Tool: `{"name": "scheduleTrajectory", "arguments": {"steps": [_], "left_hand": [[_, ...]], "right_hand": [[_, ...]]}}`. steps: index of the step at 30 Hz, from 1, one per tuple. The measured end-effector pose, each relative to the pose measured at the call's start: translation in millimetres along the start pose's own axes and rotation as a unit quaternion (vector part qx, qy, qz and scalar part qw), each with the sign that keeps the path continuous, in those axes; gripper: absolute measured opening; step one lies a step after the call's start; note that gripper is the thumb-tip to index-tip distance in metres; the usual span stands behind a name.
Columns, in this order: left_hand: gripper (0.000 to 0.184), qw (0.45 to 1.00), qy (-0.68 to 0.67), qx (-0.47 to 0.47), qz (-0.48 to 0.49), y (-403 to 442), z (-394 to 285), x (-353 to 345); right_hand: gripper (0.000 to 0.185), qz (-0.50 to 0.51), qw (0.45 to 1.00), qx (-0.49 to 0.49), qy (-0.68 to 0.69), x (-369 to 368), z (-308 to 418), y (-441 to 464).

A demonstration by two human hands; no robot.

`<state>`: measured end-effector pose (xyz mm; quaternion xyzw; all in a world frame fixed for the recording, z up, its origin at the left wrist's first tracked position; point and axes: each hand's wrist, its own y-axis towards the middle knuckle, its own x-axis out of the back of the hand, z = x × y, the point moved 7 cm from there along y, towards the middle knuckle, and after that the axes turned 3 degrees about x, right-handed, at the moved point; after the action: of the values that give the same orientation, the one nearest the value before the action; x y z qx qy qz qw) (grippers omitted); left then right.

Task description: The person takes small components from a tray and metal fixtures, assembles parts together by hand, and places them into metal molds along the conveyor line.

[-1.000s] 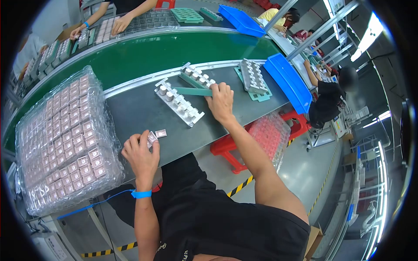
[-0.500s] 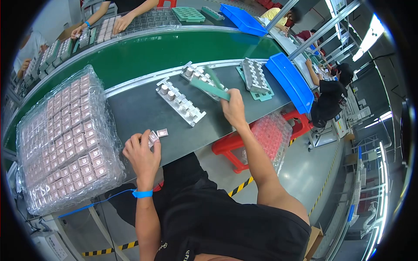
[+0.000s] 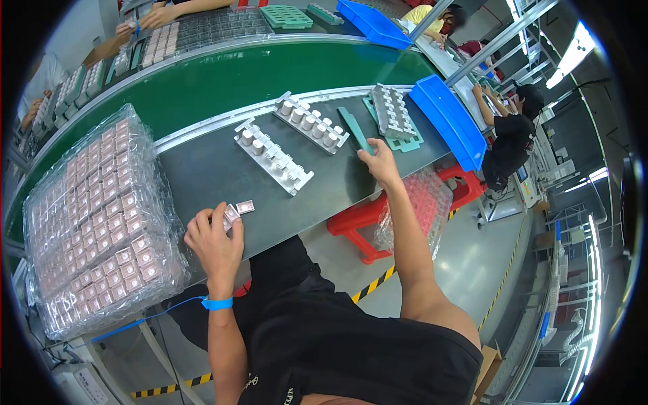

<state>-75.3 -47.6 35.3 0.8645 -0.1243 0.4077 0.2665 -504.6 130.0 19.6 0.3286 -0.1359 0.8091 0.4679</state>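
Green strip (image 3: 354,127) is pinched at near end by right grip (image 3: 382,165), held above bench (image 3: 324,192) between white rack (image 3: 297,129) and metal rack (image 3: 385,112). Pink piece (image 3: 231,214) (second piece (image 3: 245,206) seen just beside) is pinched by left grip (image 3: 219,243).

Green strip (image 3: 354,129), silver fixtures (image 3: 273,158), pinkish pieces (image 3: 245,206), yellow-black striped tape (image 3: 375,284)

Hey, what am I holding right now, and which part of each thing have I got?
Your right hand grips the green strip by its near end. Your left hand has a small square piece by its sides, between thumb and fingers.
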Motion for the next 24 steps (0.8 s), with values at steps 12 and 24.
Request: {"name": "scheduleTrajectory", "arguments": {"steps": [12, 24], "left_hand": [[0.041, 1.000, 0.011, -0.008, -0.002, 0.1, -2.0, 1.0], [0.038, 1.000, 0.000, -0.015, -0.021, 1.4, -4.7, 5.2]], "right_hand": [[0.040, -0.133, 0.929, 0.237, -0.253, 32.0, 51.8, -14.2], [0.026, -0.209, 0.877, 0.140, -0.409, 88.0, 1.6, 118.3]]}}
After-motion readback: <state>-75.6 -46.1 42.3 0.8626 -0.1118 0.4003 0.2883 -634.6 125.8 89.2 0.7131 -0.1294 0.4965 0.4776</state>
